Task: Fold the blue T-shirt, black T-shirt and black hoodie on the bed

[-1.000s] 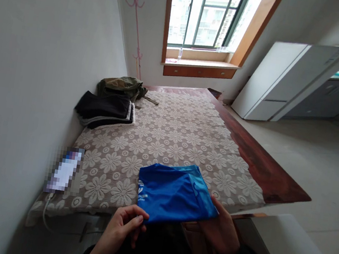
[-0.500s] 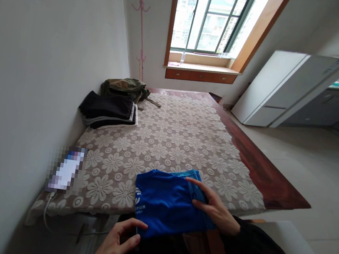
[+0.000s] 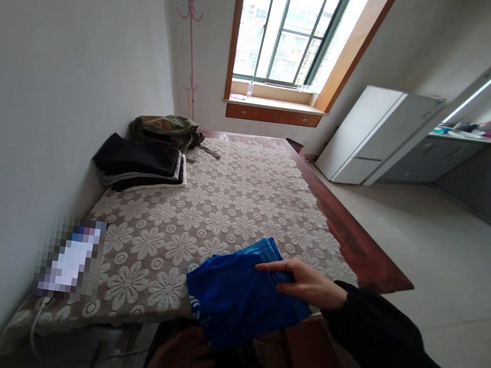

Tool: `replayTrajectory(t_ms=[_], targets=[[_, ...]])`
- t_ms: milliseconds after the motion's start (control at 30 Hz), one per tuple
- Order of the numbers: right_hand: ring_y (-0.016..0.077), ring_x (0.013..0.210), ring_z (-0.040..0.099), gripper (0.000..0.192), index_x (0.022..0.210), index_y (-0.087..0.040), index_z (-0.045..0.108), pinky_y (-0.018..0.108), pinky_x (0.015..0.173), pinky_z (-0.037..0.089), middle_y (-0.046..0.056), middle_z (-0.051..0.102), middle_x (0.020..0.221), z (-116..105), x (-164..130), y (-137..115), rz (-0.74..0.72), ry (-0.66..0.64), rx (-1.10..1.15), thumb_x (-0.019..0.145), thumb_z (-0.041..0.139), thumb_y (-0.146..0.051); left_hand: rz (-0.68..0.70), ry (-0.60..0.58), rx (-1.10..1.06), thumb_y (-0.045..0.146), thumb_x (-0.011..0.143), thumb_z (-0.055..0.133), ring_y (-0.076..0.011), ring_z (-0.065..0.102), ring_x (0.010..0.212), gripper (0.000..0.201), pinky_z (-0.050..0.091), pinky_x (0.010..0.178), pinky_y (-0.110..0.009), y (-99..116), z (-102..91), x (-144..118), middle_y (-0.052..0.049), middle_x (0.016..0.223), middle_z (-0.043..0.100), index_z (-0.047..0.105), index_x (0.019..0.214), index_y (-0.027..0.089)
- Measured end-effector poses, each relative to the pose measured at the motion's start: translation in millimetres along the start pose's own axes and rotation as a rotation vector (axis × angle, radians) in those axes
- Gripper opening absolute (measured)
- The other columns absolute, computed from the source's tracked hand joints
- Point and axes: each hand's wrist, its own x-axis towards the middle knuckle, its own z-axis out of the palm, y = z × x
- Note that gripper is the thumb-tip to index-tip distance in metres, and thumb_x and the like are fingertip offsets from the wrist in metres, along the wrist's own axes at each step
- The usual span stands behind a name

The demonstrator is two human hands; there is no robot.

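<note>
A folded bright blue garment (image 3: 235, 289) lies at the near edge of the lace-covered bed (image 3: 233, 206), its near end hanging over the edge. My right hand (image 3: 305, 282) rests flat on top of its right side, fingers stretched out to the left. Below the garment's near end is my left hand (image 3: 179, 359), in shadow and partly hidden by the cloth; whether it grips the cloth is unclear.
A stack of folded dark and olive clothes (image 3: 150, 149) sits at the far left of the bed by the wall. A pixelated device with a white cable (image 3: 71, 257) lies at the near left. A white fridge (image 3: 366, 134) and grey cabinets (image 3: 479, 174) stand to the right, across open floor.
My right hand came from under the garment's right edge onto its top. My left hand dropped from the near corner to below the cloth. The view swung slightly right.
</note>
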Motion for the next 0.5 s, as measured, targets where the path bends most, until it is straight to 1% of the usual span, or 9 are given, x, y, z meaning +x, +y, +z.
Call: replayTrajectory(t_ms=[67, 133, 200, 267, 333, 400, 467, 500], targets=[[0.0318, 0.118, 0.068, 0.057, 0.138, -0.024, 0.071, 0.038, 0.105, 0.052, 0.002, 0.078, 0.120, -16.2, 1.1, -23.5, -0.054, 0.017, -0.070, 0.081, 0.072, -0.029, -0.083, 0.094, -0.021, 0.058, 0.080, 0.077, -0.0373, 0.054, 0.138, 0.046, 0.033, 0.118, -0.057, -13.6, -29.5, 16.4, -0.009, 0.142, 0.067, 0.079, 0.116, 0.029], [0.0326, 0.116, 0.070, 0.053, 0.134, -0.029, 0.074, 0.037, 0.104, 0.053, 0.001, 0.077, 0.120, -34.0, 5.0, -47.4, -0.124, 0.046, -0.150, 0.082, 0.076, -0.033, -0.095, 0.189, -0.010, 0.055, 0.072, 0.085, -0.0365, 0.049, 0.143, 0.047, 0.033, 0.119, -0.052, -23.0, -57.6, 31.4, -0.008, 0.142, 0.067, 0.079, 0.112, 0.031], [0.0324, 0.110, 0.072, 0.050, 0.129, -0.032, 0.077, 0.037, 0.101, 0.055, -0.001, 0.078, 0.118, -53.7, 13.7, -68.9, -0.178, 0.081, -0.252, 0.080, 0.081, -0.036, -0.140, 0.219, -0.017, 0.056, 0.065, 0.087, -0.0396, 0.044, 0.147, 0.052, 0.035, 0.116, -0.054, -28.0, -80.5, 43.5, -0.009, 0.143, 0.065, 0.077, 0.109, 0.031], [0.0291, 0.101, 0.074, 0.050, 0.127, -0.032, 0.078, 0.035, 0.097, 0.057, -0.003, 0.079, 0.112, -75.4, 27.8, -86.0, -0.197, 0.095, -0.377, 0.077, 0.082, -0.035, -0.170, 0.225, -0.009, 0.059, 0.060, 0.089, -0.0430, 0.040, 0.149, 0.059, 0.037, 0.113, -0.057, -30.7, -96.3, 52.7, -0.012, 0.146, 0.062, 0.075, 0.109, 0.030], [0.0249, 0.094, 0.074, 0.052, 0.128, -0.030, 0.078, 0.033, 0.095, 0.058, -0.005, 0.080, 0.103, -99.6, 45.8, -97.9, -0.193, 0.078, -0.465, 0.076, 0.081, -0.030, -0.160, 0.242, 0.012, 0.061, 0.055, 0.091, -0.0439, 0.036, 0.151, 0.063, 0.038, 0.111, -0.057, -33.3, -104.6, 59.4, -0.012, 0.146, 0.062, 0.074, 0.107, 0.030], [0.0228, 0.093, 0.074, 0.053, 0.128, -0.027, 0.078, 0.034, 0.097, 0.058, -0.005, 0.080, 0.097, -126.2, 64.1, -104.7, -0.167, 0.080, -0.458, 0.075, 0.083, -0.027, -0.119, 0.270, 0.022, 0.063, 0.051, 0.092, -0.0427, 0.033, 0.153, 0.063, 0.040, 0.111, -0.055, -35.2, -105.3, 64.0, -0.010, 0.142, 0.064, 0.073, 0.102, 0.031], [0.0227, 0.099, 0.073, 0.051, 0.128, -0.018, 0.077, 0.037, 0.101, 0.055, -0.002, 0.079, 0.102, -155.4, 78.2, -105.6, -0.123, 0.135, -0.374, 0.078, 0.081, -0.026, -0.096, 0.291, 0.017, 0.061, 0.056, 0.092, -0.0397, 0.032, 0.154, 0.058, 0.042, 0.111, -0.052, -34.1, -98.7, 66.5, -0.008, 0.139, 0.066, 0.072, 0.102, 0.033], [0.0229, 0.102, 0.072, 0.049, 0.128, -0.012, 0.075, 0.040, 0.102, 0.054, 0.001, 0.078, 0.107, -170.6, 82.7, -103.2, -0.099, 0.185, -0.314, 0.081, 0.079, -0.025, -0.114, 0.295, 0.017, 0.058, 0.062, 0.090, -0.0380, 0.034, 0.154, 0.053, 0.044, 0.110, -0.050, -31.9, -93.2, 67.0, -0.007, 0.139, 0.065, 0.072, 0.105, 0.033]])
